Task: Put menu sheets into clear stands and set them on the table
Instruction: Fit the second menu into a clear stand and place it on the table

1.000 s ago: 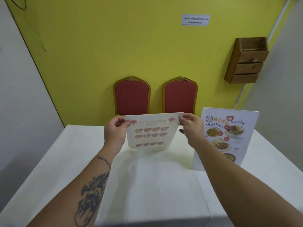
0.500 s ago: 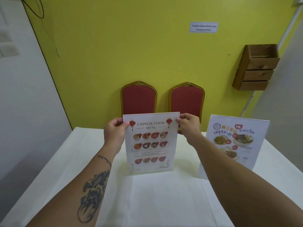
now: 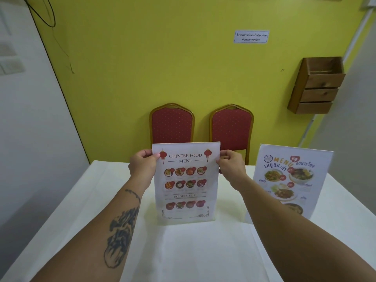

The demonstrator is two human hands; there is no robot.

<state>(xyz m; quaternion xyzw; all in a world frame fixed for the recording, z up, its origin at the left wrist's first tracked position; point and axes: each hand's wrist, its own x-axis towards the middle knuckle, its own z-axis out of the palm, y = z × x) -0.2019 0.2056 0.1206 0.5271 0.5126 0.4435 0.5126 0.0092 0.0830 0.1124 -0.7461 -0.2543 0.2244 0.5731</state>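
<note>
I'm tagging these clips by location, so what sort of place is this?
Probably a small restaurant or dining room. Both hands hold a Chinese food menu upright on a table with a white cloth, a Thai menu stand stands beside it, and two red banquet chairs face a yellow wall.

The Chinese menu (image 3: 186, 182), held upright at its top corners, reads "CHINESE FOOD MENU" at the head between two red lantern drawings, and lower down "HOUSES SPECIAL" between two ruled lines; the small captions under its dish photos are too fine to read. The Thai menu (image 3: 290, 180) standing to its right shows "MENU" in orange letters, with Thai script beside and below. A white wall sign (image 3: 251, 37) carries two lines of Thai script.
</note>
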